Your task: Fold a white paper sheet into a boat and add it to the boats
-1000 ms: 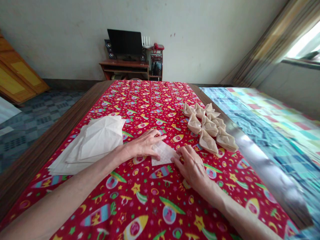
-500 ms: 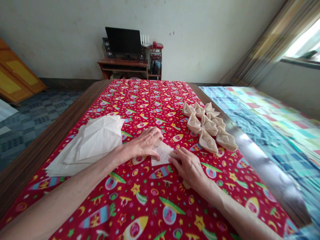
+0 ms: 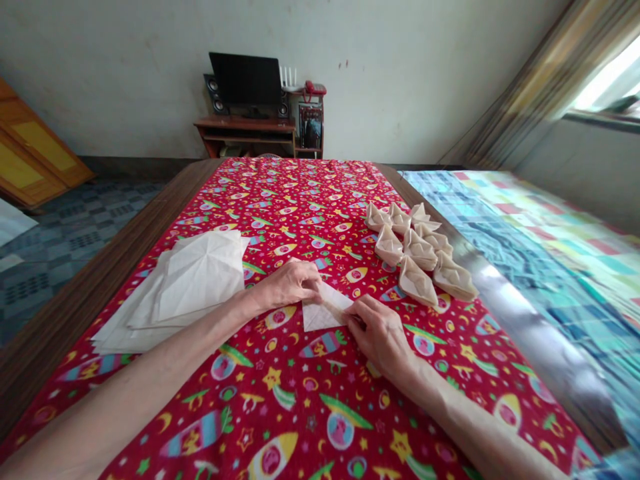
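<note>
A small folded sheet of pale paper (image 3: 320,318) lies on the red patterned cloth (image 3: 295,400), between my two hands. My left hand (image 3: 296,283) pinches its upper left part, with thumb and fingers together. At the right corner, my right hand (image 3: 374,328) has its fingers closed on the same paper. A narrow folded ridge runs across the sheet from one hand to the other. To the left, a stack of creased pale sheets (image 3: 200,277) rests beside my left forearm. Several folded paper boat shapes (image 3: 419,250) sit in a cluster beyond my right hand.
The cloth covers a brown wooden table (image 3: 125,250). A bed with a checked cover (image 3: 530,227) adjoins the right side. Against the far wall stands a small desk (image 3: 245,123) with a monitor (image 3: 246,80) and speakers. An orange cabinet (image 3: 37,147) is at the left.
My left hand's fingers have drawn together onto the paper, where before they were spread over it. A raised fold now shows across the sheet. My right hand has hardly moved.
</note>
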A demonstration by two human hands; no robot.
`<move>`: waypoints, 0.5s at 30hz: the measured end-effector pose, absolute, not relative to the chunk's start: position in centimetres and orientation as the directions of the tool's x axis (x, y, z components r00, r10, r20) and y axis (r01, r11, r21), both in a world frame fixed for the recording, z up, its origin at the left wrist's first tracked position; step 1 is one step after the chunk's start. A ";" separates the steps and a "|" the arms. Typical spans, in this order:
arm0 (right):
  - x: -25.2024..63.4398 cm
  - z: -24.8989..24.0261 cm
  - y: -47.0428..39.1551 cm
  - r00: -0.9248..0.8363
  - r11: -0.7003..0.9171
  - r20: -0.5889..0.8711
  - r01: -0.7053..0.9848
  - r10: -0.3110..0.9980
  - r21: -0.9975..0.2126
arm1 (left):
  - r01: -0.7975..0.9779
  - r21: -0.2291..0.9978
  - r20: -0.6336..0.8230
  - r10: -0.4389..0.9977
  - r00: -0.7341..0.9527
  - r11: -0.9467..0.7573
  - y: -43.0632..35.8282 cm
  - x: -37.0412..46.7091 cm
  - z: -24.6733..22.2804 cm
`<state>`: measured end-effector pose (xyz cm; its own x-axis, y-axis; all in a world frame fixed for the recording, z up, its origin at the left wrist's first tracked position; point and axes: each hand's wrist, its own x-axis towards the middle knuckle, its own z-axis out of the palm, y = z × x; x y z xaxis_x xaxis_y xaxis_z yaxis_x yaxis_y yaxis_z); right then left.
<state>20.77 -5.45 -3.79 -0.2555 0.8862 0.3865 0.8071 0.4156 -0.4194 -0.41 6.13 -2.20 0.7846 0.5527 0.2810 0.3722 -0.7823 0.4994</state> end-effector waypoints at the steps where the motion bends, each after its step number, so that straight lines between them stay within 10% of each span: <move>1: 20.8 -3.8 -5.5 -0.261 0.419 0.394 0.818 0.881 -0.395 | 0.366 0.497 0.302 0.552 0.778 -0.787 6.1 -0.5 -2.2; 9: 20.8 -2.6 -6.0 -0.481 0.561 0.419 0.824 0.770 -0.084 | 0.391 0.059 0.403 0.380 0.833 -0.919 4.1 -1.9 -1.4; 15: 21.1 -2.2 -6.8 -0.596 0.611 0.375 0.786 0.710 0.091 | 0.377 -0.033 0.297 0.351 0.888 -0.926 3.1 -3.0 -1.1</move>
